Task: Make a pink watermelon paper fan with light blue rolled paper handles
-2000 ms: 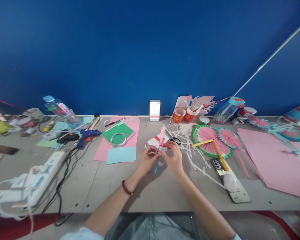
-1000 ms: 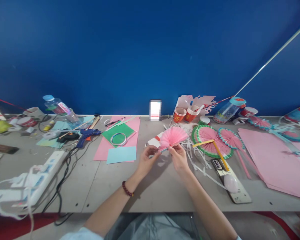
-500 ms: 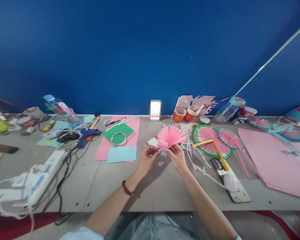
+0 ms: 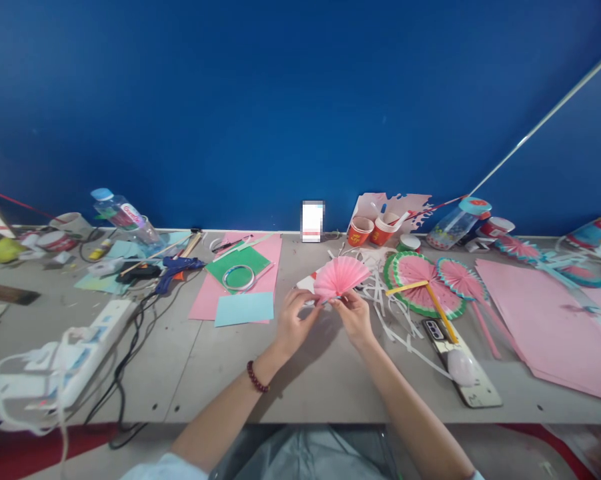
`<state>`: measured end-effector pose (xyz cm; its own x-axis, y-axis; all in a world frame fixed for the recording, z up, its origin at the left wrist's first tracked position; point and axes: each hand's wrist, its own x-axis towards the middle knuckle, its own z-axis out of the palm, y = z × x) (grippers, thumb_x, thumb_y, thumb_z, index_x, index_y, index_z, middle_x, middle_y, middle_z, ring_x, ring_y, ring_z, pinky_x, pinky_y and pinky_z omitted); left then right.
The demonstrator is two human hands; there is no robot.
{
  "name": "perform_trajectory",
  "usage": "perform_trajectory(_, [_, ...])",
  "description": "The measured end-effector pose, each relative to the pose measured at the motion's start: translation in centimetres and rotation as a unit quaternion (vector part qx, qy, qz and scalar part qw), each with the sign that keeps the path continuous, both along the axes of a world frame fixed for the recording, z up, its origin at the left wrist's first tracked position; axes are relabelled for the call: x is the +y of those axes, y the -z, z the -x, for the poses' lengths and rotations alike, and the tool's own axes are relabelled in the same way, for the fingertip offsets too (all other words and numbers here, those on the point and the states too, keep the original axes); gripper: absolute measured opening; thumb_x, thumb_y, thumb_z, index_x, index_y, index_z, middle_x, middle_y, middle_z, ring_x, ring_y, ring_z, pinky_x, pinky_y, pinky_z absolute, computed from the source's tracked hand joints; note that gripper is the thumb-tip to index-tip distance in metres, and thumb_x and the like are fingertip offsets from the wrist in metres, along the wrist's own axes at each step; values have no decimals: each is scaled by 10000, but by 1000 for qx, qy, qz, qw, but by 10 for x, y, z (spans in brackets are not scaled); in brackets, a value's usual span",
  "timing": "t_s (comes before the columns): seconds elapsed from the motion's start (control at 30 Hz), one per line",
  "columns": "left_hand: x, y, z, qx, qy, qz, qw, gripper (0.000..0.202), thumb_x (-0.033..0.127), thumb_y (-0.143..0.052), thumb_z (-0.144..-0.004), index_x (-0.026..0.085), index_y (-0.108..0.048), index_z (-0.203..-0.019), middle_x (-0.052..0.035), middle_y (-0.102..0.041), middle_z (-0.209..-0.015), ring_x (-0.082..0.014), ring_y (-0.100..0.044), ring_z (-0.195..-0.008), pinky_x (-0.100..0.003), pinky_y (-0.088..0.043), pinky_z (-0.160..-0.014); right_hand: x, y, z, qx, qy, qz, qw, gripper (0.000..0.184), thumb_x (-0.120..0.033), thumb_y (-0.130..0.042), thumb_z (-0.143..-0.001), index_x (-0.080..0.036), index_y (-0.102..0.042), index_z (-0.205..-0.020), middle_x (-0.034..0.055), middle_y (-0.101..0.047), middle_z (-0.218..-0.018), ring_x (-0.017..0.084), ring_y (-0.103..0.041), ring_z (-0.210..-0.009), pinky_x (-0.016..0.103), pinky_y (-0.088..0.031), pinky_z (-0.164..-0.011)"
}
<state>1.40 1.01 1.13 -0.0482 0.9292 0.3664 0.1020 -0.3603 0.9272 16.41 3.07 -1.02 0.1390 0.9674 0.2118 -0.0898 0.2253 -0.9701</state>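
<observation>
A pink pleated paper fan (image 4: 341, 276) is spread in a half circle just above the grey table (image 4: 300, 380). My left hand (image 4: 295, 322) pinches its lower left edge. My right hand (image 4: 354, 315) pinches its base from the right. Both hands are closed on the fan, fingertips close together at its pivot. A beaded bracelet is on my left wrist.
White paper strips (image 4: 385, 300) lie right of the hands, then finished watermelon fans (image 4: 419, 279), a phone (image 4: 436, 328) and pink sheets (image 4: 550, 320). Left lie light blue paper (image 4: 244, 309), green paper with a tape ring (image 4: 238, 275), a glue gun (image 4: 176, 269), a power strip (image 4: 80, 353) and cables. Cups (image 4: 370, 230) stand by the blue wall.
Two seconds ago the pink paper was a folded narrow strip held upright; my hands have since spread it into a half-circle fan. Over the last half second it has barely moved.
</observation>
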Motion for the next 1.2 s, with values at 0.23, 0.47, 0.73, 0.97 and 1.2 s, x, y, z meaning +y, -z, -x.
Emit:
perform_trajectory(0.23, [0,1,1,40,-4,-15,999,123,272,-697,-752,264,-713,-874,-54,-646,-880,-242,-556,-882,-369,-403,-860,-3,-6,4,73,-39,36,996,224,-331,-775,-618,-195,-609,-683,-19,-616,-656,128,-557,-620,261,-468,-632])
perform_trajectory(0.47, [2,7,2,108,-35,-89,989,68,245,-630,-814,234,-688,-847,-47,-642,-849,-200,-580,-848,-327,-438,-790,-5,-7,4,89,-51,21,995,227,-338,-782,-625,-206,-614,-701,-18,-609,-700,122,-553,-646,252,-461,-640])
perform_trajectory(0.73, [4,12,3,164,-32,-112,980,115,268,-548,-880,199,-628,-836,-37,-646,-844,-172,-588,-823,-313,-464,-766,-3,-8,0,63,-43,9,997,237,-385,-748,-676,-205,-595,-695,-20,-553,-675,115,-493,-613,240,-408,-598])
perform_trajectory(0.97, [3,11,2,170,-29,-113,979,136,271,-530,-893,191,-613,-821,-34,-628,-815,-171,-581,-806,-312,-461,-751,-4,-3,1,85,-47,20,995,230,-398,-717,-719,-204,-596,-742,-16,-561,-691,118,-490,-634,243,-401,-628])
perform_trajectory(1.2, [6,15,6,216,-24,-173,961,228,310,-638,-828,203,-618,-1029,-62,-617,-943,-194,-565,-904,-349,-466,-808,0,-2,-1,186,-46,66,979,282,-412,-777,-643,-216,-594,-731,-30,-580,-699,111,-515,-623,242,-424,-629])
